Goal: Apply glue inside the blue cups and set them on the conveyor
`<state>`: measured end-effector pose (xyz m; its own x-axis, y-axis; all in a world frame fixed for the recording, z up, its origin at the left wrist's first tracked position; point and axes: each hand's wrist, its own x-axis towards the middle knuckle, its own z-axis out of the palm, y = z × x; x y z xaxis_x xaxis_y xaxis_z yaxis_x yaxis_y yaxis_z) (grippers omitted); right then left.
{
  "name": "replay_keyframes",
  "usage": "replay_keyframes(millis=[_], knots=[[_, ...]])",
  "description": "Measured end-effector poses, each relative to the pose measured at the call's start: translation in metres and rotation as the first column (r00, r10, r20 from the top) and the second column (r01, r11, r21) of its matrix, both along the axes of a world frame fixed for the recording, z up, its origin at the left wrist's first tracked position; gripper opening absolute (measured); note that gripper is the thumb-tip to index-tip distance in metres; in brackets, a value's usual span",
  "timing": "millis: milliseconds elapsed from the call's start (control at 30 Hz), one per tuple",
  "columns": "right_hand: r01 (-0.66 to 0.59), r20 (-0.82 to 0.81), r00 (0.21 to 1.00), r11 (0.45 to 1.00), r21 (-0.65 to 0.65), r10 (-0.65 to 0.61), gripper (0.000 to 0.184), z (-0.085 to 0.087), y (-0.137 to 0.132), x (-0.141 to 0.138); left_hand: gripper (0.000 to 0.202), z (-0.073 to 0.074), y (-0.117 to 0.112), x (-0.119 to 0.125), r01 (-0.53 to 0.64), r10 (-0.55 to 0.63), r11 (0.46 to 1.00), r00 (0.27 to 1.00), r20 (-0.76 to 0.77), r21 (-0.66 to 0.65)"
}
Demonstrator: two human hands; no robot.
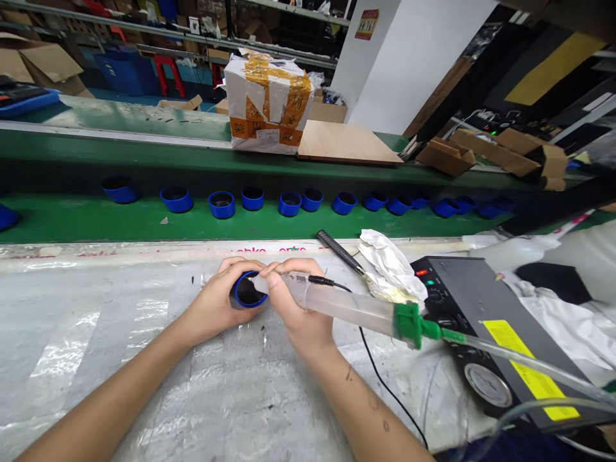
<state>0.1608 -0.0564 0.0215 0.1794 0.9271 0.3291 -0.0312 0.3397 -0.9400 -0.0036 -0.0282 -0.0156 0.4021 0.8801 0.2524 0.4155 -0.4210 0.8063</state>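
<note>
My left hand (219, 295) is closed around a blue cup-shaped part (234, 296) with a dark inside, tilted towards me over the covered bench. In my right hand (301, 314) lies a translucent dispensing syringe (356, 312), its narrow tip at the cup's mouth. A green cap (408, 324) closes the syringe's back end, and a clear tube runs from it to the right. A small clear clip with a black cable (321, 280) sits along the barrel near my fingers. Whether anything flows from the tip cannot be made out.
Several blue cups (221, 205) stand along the green belt (120, 221) behind the bench. To the right are a grey dispenser box (474, 301) with a gauge, a crumpled white cloth (392, 263) and a black-handled tool (339, 250). A taped carton (269, 102) stands further back.
</note>
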Motion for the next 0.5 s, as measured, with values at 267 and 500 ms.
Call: replay_keyframes(millis=[267, 500], knots=[[0.068, 0.028, 0.997, 0.997, 0.029, -0.069, 0.008, 0.0011, 0.0025, 0.0030, 0.051, -0.0034, -0.0004, -0.0002, -0.020, 0.020, 1.000, 1.000, -0.022, 0.022], [0.093, 0.015, 0.995, 0.995, 0.033, -0.094, 0.009, 0.0021, 0.0043, 0.0072, 0.051, -0.0049, -0.0002, -0.0016, -0.019, 0.020, 1.000, 1.000, -0.021, 0.021]])
